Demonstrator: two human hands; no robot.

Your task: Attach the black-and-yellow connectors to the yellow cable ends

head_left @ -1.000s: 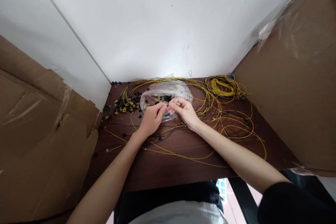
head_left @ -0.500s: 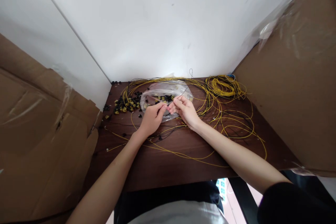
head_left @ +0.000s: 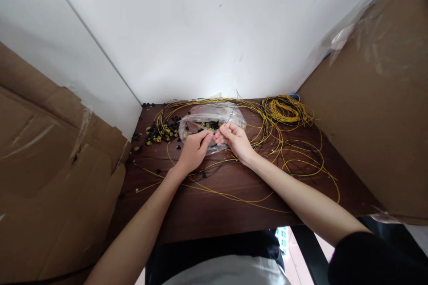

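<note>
Over the near edge of a clear plastic bag (head_left: 214, 111), my two hands meet fingertip to fingertip. A thin black wire (head_left: 235, 107) rises from the pinched fingers of my right hand (head_left: 236, 140), its free end pointing up toward the wall. My left hand (head_left: 195, 150) is closed, thumb against forefinger, on something too small to make out. Inside the bag lie small black and yellow parts (head_left: 209, 125). More such parts (head_left: 163, 132) are heaped left of the bag.
Long yellow and black wires (head_left: 230, 196) loop across the dark brown table (head_left: 187, 222). A coiled yellow bundle (head_left: 286, 110) rests at the back right. Cardboard stands on the left (head_left: 50, 178) and right (head_left: 377, 111), with a white wall (head_left: 214, 31) behind.
The black wire's upper end has shifted slightly left and now stands straighter; its small loop at the top no longer shows. Both hands have stayed nearly in place.
</note>
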